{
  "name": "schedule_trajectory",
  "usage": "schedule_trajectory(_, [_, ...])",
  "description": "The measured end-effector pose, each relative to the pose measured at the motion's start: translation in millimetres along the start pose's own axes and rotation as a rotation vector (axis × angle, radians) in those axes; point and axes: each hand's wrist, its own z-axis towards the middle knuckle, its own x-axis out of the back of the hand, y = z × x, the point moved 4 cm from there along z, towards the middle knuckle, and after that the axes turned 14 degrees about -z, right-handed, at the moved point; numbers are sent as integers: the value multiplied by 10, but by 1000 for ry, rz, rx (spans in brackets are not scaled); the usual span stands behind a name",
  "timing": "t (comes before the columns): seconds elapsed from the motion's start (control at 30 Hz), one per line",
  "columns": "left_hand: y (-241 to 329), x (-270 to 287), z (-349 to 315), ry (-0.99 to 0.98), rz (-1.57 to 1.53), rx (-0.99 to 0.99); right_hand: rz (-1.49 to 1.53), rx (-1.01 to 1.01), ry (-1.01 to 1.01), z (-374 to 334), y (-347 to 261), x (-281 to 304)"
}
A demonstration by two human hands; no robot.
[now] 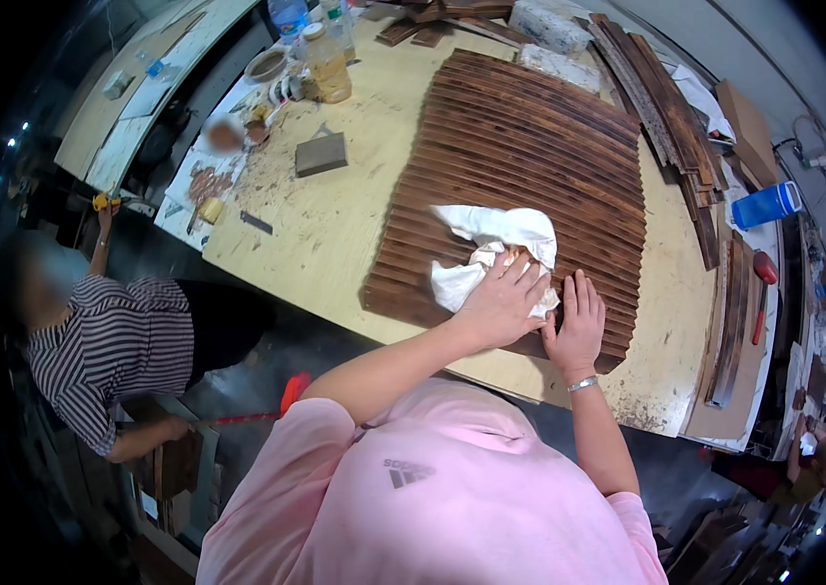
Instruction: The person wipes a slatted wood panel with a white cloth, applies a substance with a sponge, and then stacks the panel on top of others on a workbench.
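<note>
A dark brown wooden panel (520, 146) with parallel ridges lies on the pale workbench before me. Near its lower edge my left hand (504, 302) is closed over a bunched white cloth (506, 229) and presses it down on the ridges; part of the cloth is hidden under the fingers. Beside it, my right hand (577, 327) lies with fingers stretched out on the panel, holding nothing. A metal bracelet (584, 383) sits on the right wrist.
A sanding block (321, 154) and a jar of yellowish liquid (326, 63) stand left of the panel. Long wooden strips (662, 102), a blue jug (766, 205) and a red-headed mallet (764, 273) lie to the right. A person in a striped shirt (125, 336) is at the left.
</note>
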Motion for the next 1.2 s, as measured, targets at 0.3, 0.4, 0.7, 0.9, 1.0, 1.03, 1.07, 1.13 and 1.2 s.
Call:
schedule_trajectory(0.3, [-941,799,-606,165,26,-52,84,-50,-8,48,-13,122])
schedule_trajectory(0.4, [-1680,1144,-439,500,-518,661,122,-61,-35,56,11,129])
schedule_trajectory(0.7, [-2491,626,1845,396,229,415,212,-67,-149,113,82,153])
schedule_trajectory(0.9, [-847,-883,3171,196,-204,-132,320,-106,-236,163,148,191])
schedule_trajectory(1.0, [-204,-1287,3710,-28,-829,-311,346,-101,-282,224,155,191])
schedule_trajectory(1.03, [17,-1229,3868,-98,-829,-265,342,-105,-298,214,157,183])
schedule_trajectory(1.07, [117,-1099,4006,-127,-749,-291,335,-112,-316,198,160,168])
schedule_trajectory(1.13, [114,-874,4350,-178,-577,-327,312,-108,-298,187,163,137])
schedule_trajectory(1.2, [-547,-820,4600,-117,-265,-398,308,-107,-266,179,158,127])
